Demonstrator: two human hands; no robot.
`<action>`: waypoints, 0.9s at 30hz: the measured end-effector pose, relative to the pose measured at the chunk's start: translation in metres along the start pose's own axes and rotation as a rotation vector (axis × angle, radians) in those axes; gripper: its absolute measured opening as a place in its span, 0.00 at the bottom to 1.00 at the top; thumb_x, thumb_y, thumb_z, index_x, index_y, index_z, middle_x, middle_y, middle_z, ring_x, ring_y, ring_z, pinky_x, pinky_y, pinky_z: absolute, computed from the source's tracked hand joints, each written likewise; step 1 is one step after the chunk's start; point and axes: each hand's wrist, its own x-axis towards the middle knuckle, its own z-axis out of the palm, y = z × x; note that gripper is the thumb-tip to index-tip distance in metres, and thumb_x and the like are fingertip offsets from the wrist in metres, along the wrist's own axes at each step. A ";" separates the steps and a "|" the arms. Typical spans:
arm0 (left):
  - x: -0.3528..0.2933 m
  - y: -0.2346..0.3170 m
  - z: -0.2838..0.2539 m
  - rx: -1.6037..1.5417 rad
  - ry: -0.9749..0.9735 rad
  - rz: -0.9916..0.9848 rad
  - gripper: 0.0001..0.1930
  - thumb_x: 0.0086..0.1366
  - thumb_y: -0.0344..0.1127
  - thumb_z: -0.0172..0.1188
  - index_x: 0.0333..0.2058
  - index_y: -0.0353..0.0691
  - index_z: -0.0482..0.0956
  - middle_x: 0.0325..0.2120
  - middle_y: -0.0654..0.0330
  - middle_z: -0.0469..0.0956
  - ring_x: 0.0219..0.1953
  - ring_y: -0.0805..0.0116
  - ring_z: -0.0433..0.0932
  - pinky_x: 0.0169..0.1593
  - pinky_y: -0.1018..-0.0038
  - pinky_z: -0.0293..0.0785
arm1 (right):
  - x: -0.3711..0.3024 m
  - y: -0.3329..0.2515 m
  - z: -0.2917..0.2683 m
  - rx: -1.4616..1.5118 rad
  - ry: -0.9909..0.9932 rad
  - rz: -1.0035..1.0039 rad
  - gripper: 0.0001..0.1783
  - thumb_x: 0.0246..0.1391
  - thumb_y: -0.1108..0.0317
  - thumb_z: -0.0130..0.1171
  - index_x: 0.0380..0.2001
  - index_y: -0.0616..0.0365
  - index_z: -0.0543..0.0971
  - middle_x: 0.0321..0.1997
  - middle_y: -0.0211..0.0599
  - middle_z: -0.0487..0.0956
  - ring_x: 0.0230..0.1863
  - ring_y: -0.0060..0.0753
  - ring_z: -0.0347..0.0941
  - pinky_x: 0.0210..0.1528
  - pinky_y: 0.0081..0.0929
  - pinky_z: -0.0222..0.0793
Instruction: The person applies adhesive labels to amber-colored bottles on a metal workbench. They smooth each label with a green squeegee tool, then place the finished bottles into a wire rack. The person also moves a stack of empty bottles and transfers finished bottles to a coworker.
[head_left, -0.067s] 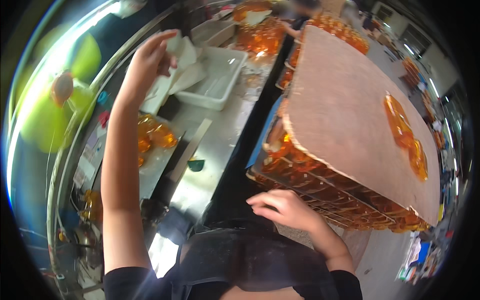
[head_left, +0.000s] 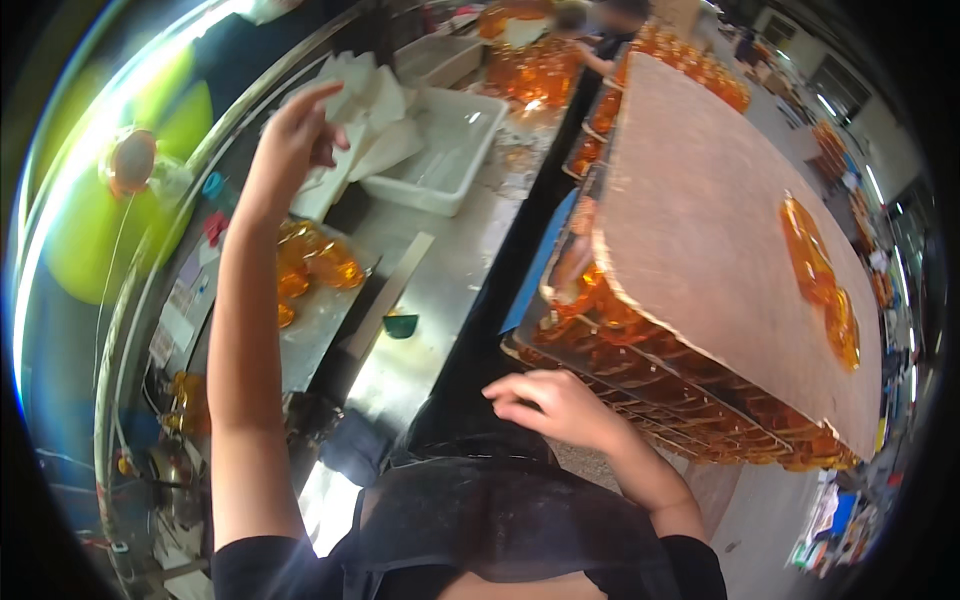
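While left hand [head_left: 290, 150] touches paper sheets [head_left: 365, 105], right hand [head_left: 555, 405] apart

Strong daylight floods in from the upper left, washing that rim to white-green glare; the steel counter [head_left: 440, 290] shines with reflections; the fisheye bends edges hard toward a black border; far background and the raised left hand [head_left: 290, 140] look soft.

White paper sheets being touched above a steel bench

The white sheets [head_left: 365, 105] at eleven o'clock are being touched by the left hand [head_left: 290, 145]; the right hand [head_left: 555, 405], fingers loosely curled, is being held near the orange-filled wire rack [head_left: 640, 370] at five o'clock.
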 end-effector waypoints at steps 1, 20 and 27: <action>-0.005 -0.031 -0.041 -0.022 0.016 -0.025 0.18 0.72 0.32 0.42 0.58 0.42 0.70 0.28 0.63 0.76 0.25 0.82 0.69 0.33 0.83 0.71 | 0.043 0.000 0.028 0.058 0.005 0.059 0.13 0.57 0.61 0.58 0.43 0.55 0.79 0.30 0.39 0.82 0.33 0.36 0.80 0.38 0.31 0.73; -0.118 -0.303 -0.185 1.269 0.417 -0.721 0.18 0.60 0.55 0.60 0.36 0.46 0.75 0.34 0.52 0.80 0.35 0.51 0.80 0.34 0.60 0.76 | 0.428 0.066 0.170 -0.627 0.090 -0.175 0.16 0.49 0.53 0.63 0.32 0.52 0.75 0.31 0.39 0.78 0.32 0.39 0.77 0.30 0.38 0.74; -0.195 -0.260 -0.184 1.028 0.606 -0.387 0.11 0.62 0.41 0.61 0.32 0.40 0.73 0.24 0.52 0.80 0.28 0.53 0.80 0.31 0.66 0.73 | 0.344 0.083 0.157 -0.532 0.263 -0.301 0.13 0.47 0.55 0.64 0.27 0.49 0.74 0.17 0.33 0.76 0.20 0.39 0.76 0.21 0.35 0.69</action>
